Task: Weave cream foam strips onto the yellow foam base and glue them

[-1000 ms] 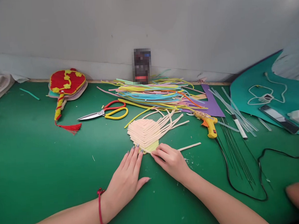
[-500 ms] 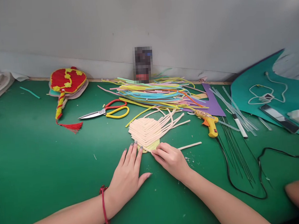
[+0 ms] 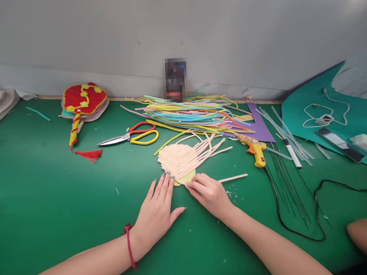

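Observation:
A heart-shaped piece woven from pale peach strips lies on the green table, with loose strip ends fanning out to its upper right. My left hand lies flat beside it, fingers stretched out, fingertips touching the piece's lower left edge. My right hand is curled, its fingertips pinching a strip at the piece's yellow lower tip. A single loose peach strip lies just right of my right hand.
Red-and-yellow scissors and a pile of coloured strips lie behind the piece. A yellow glue gun with black cord sits right. A red fan lies far left. Another person's arm shows at bottom right.
Both hands stay at the piece's lower edge. My left forearm has slid slightly to the right and the view has shifted a little.

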{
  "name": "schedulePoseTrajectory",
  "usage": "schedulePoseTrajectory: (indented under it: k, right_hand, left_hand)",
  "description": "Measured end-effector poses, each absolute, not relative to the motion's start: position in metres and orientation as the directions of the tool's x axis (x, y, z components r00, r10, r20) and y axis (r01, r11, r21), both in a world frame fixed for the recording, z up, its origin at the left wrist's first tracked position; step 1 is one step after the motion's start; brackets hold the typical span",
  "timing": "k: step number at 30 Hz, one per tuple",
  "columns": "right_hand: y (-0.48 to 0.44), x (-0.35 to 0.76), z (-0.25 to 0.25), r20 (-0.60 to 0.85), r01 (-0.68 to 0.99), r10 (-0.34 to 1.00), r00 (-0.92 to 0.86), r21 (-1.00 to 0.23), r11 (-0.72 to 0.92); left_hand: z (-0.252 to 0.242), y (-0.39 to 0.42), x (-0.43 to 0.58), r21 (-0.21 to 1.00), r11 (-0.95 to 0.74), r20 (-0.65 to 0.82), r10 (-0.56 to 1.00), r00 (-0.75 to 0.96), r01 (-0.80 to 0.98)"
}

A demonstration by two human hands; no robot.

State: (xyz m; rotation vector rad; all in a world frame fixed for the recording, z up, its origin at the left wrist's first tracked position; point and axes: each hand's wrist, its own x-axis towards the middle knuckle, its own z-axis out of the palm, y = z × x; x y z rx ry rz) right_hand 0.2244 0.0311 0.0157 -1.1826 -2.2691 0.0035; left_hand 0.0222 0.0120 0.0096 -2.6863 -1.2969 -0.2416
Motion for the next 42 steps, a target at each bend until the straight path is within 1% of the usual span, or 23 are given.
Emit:
schedulePoseTrajectory:
  k: [6, 16, 23, 30, 34, 39, 42]
  right_hand:
    - [0.031, 0.224, 0.016, 0.484, 0.753, 0.756, -0.440, -0.259, 0.604]
    - [0.032, 0.222, 0.019, 0.519, 0.754, 0.737, -0.432, -0.240, 0.612]
    - [0.033, 0.222, 0.018, 0.523, 0.762, 0.733, -0.434, -0.222, 0.609]
    - [0.034, 0.220, 0.015, 0.525, 0.770, 0.735, -0.430, -0.212, 0.602]
    - [0.034, 0.220, 0.014, 0.512, 0.760, 0.755, -0.410, -0.266, 0.593]
    - [0.034, 0.214, 0.012, 0.471, 0.725, 0.809, -0.351, -0.410, 0.553]
    - [0.034, 0.209, 0.011, 0.430, 0.729, 0.855, -0.290, -0.480, 0.488]
  left_hand:
    - [0.009, 0.013, 0.023, -0.029, -0.612, 0.191, 0.772, 0.606, 0.790]
    - [0.010, 0.011, 0.023, -0.053, -0.624, 0.184, 0.761, 0.622, 0.780]
    - [0.011, 0.012, 0.024, -0.094, -0.618, 0.179, 0.761, 0.624, 0.781]
    - [0.012, 0.013, 0.024, -0.092, -0.615, 0.193, 0.761, 0.620, 0.783]
    - [0.013, 0.013, 0.025, -0.105, -0.613, 0.217, 0.754, 0.619, 0.783]
    - [0.012, 0.013, 0.026, -0.075, -0.606, 0.227, 0.763, 0.605, 0.792]
    - [0.011, 0.013, 0.026, -0.065, -0.608, 0.246, 0.759, 0.604, 0.791]
